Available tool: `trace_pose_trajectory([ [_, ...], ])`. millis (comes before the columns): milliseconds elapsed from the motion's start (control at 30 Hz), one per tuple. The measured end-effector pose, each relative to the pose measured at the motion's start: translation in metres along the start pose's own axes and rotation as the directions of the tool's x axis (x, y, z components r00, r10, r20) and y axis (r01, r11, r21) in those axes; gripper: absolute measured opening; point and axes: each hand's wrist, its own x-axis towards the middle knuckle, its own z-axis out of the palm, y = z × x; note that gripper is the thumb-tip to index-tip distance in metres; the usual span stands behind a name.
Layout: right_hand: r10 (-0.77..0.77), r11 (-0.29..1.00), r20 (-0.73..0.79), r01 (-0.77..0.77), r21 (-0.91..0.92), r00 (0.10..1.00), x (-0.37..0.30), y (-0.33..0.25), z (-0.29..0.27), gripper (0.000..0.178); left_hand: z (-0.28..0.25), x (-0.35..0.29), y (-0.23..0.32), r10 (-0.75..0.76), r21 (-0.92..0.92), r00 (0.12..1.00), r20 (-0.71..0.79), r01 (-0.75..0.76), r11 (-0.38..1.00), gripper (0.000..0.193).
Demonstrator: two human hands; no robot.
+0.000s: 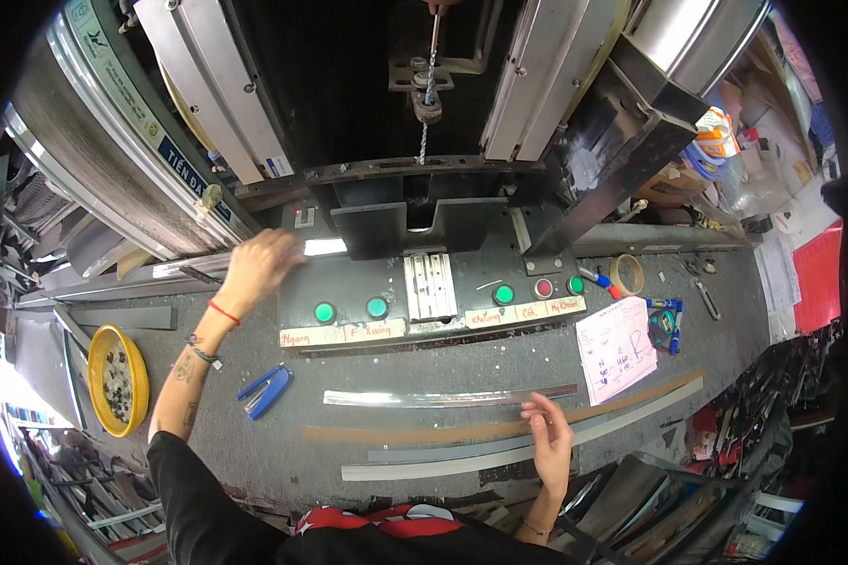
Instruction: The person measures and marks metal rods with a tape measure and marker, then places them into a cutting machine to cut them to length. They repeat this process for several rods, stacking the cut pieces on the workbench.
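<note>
My left hand [262, 268] is stretched out over the left end of the black machine's control panel [349, 282]. It is close to a bright white patch beside a small display with red digits. Its fingertips are blurred, so I cannot tell whether they grip anything. Lower down, my right hand [549, 435] hovers with loosely bent, parted fingers and nothing in them. Beneath and beside it lie a shiny clear strip [424, 399], a brown strip [386, 434] and a pale grey strip [462, 465]. A drill bit [430, 89] points down above the silver metal block [430, 285].
Green and red push buttons [504, 295] line the panel's front. A blue stapler [267, 391] and a yellow bowl of small pieces [120, 381] stand at left. On the right are a handwritten paper [617, 348], a tape roll [627, 274], markers, a tape measure [663, 330] and a cutter [708, 299].
</note>
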Motion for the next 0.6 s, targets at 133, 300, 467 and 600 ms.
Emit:
trace_pose_trajectory([
  [133, -0.021, 0.998, 0.055, 0.018, 0.057, 0.998, 0.01, -0.001, 0.01, 0.029, -0.014, -0.003, -0.002, -0.036, -0.062, 0.999, -0.027, 0.034, 0.997, 0.047],
  [300, -0.133, 0.979, 0.09, 0.145, -0.144, 0.987, 0.033, -0.011, 0.0, 0.026, -0.017, -0.013, -0.02, 0.046, 0.153, 0.996, 0.08, -0.058, 0.986, 0.033],
  [467, -0.324, 0.913, 0.033, 0.322, -0.253, 0.945, 0.109, -0.031, -0.033, 0.023, 0.015, 0.02, 0.013, 0.144, -0.015, 0.979, -0.141, -0.148, 0.989, 0.024],
  [600, -0.517, 0.814, -0.068, 0.465, -0.347, 0.853, 0.183, -0.034, -0.045, 0.021, 0.014, 0.02, 0.023, 0.133, 0.038, 0.986, -0.103, -0.13, 0.991, 0.029],
])
